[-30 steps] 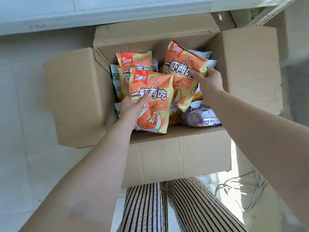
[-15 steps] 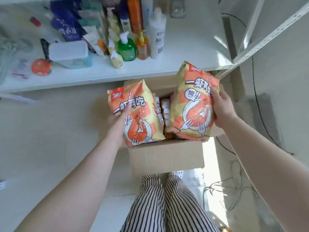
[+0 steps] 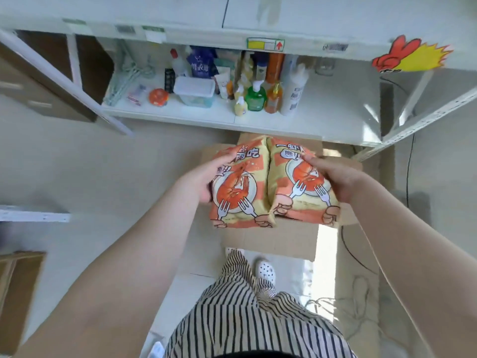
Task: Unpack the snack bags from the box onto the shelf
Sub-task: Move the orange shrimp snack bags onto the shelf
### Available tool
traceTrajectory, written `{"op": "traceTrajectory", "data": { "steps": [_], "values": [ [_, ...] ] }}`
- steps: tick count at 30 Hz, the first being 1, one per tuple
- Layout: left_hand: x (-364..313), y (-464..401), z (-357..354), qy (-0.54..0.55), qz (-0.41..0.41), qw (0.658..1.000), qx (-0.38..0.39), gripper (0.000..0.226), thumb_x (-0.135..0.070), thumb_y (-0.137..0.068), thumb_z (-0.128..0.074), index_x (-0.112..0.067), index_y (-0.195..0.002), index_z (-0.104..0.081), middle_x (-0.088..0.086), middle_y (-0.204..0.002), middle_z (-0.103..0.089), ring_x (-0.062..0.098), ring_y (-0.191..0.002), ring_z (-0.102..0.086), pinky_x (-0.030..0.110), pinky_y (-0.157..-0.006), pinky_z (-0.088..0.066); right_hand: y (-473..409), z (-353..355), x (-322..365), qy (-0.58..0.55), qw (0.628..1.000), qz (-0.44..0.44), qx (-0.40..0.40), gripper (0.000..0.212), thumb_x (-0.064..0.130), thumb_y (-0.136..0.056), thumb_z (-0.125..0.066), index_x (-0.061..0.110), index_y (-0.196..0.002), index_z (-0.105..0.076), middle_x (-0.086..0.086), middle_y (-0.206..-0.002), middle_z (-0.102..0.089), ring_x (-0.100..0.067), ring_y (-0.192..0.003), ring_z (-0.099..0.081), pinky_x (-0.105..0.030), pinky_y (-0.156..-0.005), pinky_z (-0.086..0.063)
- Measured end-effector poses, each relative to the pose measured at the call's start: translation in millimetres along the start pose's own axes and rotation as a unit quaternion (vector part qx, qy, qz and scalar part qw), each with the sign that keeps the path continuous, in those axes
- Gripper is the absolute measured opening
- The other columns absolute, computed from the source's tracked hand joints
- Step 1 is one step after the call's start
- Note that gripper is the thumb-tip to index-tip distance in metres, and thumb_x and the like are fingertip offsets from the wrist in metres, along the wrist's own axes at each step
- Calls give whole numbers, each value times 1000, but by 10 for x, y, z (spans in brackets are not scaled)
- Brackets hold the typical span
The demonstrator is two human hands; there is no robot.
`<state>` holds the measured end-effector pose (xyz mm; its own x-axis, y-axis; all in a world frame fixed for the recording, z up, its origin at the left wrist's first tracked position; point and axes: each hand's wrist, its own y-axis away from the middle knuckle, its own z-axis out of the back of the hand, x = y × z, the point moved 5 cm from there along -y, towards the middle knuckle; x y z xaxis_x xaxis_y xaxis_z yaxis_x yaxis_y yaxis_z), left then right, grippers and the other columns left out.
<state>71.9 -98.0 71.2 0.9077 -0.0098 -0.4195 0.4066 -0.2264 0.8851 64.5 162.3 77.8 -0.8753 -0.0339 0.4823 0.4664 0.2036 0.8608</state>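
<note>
Above the open box (image 3: 268,244), your left hand (image 3: 204,180) and right hand (image 3: 335,177) each grasped a snack bag (image 3: 238,187), pressed side by side. You did well to keep them level and aim for the shelf's (image 3: 322,120) bare right end.

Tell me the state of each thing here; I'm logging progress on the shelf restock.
left snack bag: sealed, held in the air by the left hand, touching the other bag.
right snack bag: sealed, held in the air by the right hand.
box: on the floor, flaps open, contents hidden.
lower shelf: bottles on the left part, right part bare.
green pump bottle: upright.
</note>
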Motion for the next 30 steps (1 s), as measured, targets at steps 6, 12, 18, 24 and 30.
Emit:
{"op": "traceTrajectory", "data": {
  "steps": [6,12,18,24,30],
  "values": [
    [260,262,-29,-41,-44,997,50,46,-12,-66,-80,-12,-110,-66,8,-101,-74,24,-91,-70,40,-87,-54,255,-26,-127,53,998,2,22,34,34,-73,-79,10,-94,-70,-7,-82,-77,-18,-69,-74,-33,-60,-62],
    [323,512,97,-37,-106,993,-43,58,-20,-53,-83,-13,-108,-67,7,-100,-75,27,-96,-70,46,-91,-53,409,-104,-39,51,995,81,8,52,31,-73,-80,14,-119,-62,-8,-100,-76,-21,-82,-75,-35,-64,-62],
    [404,729,721,20,-158,982,-105,42,-12,-65,-83,-18,-104,-68,4,-98,-75,23,-89,-72,43,-85,-56,388,-368,15,89,987,127,-46,109,45,-28,-99,8,-124,-63,-12,-111,-73,-31,-101,-71,-42,-83,-58],
    [530,1041,1879,70,-186,966,-166,45,-8,-71,-82,-18,-112,-66,2,-97,-75,21,-86,-73,41,-79,-58,81,-1212,11,102,979,150,-94,103,51,-18,-98,15,-110,-69,-7,-103,-76,-29,-93,-73,-53,-88,-55],
    [763,1528,3399,62,-188,956,-215,48,-11,-69,-84,-20,-112,-66,-2,-97,-76,18,-87,-73,38,-79,-57,-255,-2571,-146,100,978,158,-94,84,41,-33,-98,14,-108,-71,-9,-103,-75,-30,-94,-73,-53,-86,-56]
  ]
}}
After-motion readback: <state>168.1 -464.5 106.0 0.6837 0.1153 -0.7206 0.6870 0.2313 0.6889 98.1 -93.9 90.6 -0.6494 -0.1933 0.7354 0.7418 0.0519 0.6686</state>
